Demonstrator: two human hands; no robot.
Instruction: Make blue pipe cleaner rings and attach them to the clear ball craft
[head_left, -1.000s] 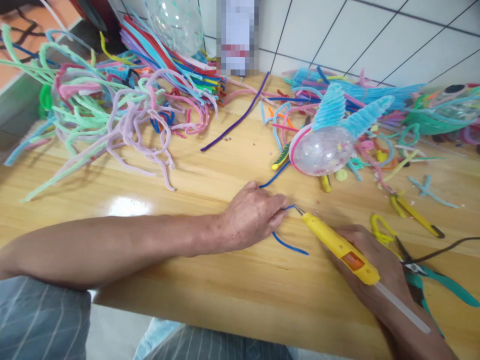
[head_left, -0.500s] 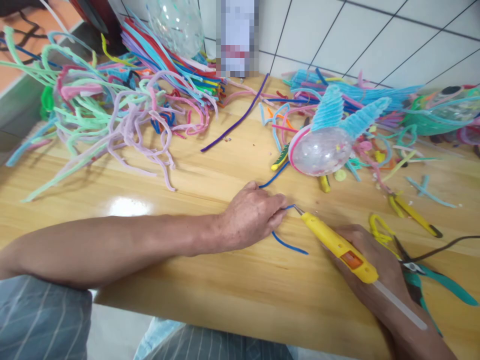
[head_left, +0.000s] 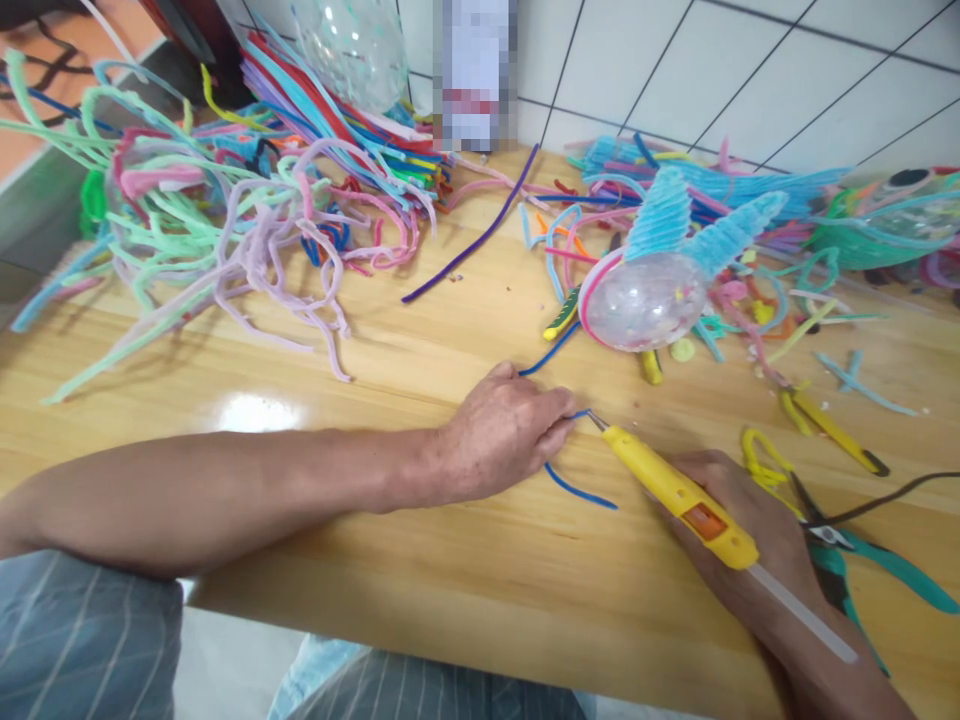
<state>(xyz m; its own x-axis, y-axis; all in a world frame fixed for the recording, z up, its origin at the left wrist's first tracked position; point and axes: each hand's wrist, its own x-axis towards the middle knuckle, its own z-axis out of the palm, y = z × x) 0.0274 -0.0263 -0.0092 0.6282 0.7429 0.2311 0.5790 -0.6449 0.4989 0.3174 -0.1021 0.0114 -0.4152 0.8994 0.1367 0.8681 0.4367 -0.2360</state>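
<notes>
My left hand (head_left: 506, 435) rests on the wooden table, its fingers closed on a blue pipe cleaner (head_left: 581, 495). Lengths of the blue stem stick out above and below the hand, and a short piece pokes from the fingertips. My right hand (head_left: 750, 510) is wrapped around a yellow hot glue gun (head_left: 675, 485) with a translucent glue stick in its back end. The metal nozzle points left and meets the short blue end at my left fingertips. Part of the right hand's grip is hidden behind the gun.
A clear ball with blue fuzzy ears (head_left: 645, 300) sits behind my hands. Teal-handled pliers (head_left: 829, 535), a dark cord and a yellow cutter (head_left: 836, 430) lie to the right. Tangled pipe cleaners (head_left: 262, 240) fill the back left; a purple one (head_left: 480, 240) lies alone. A tiled wall stands behind.
</notes>
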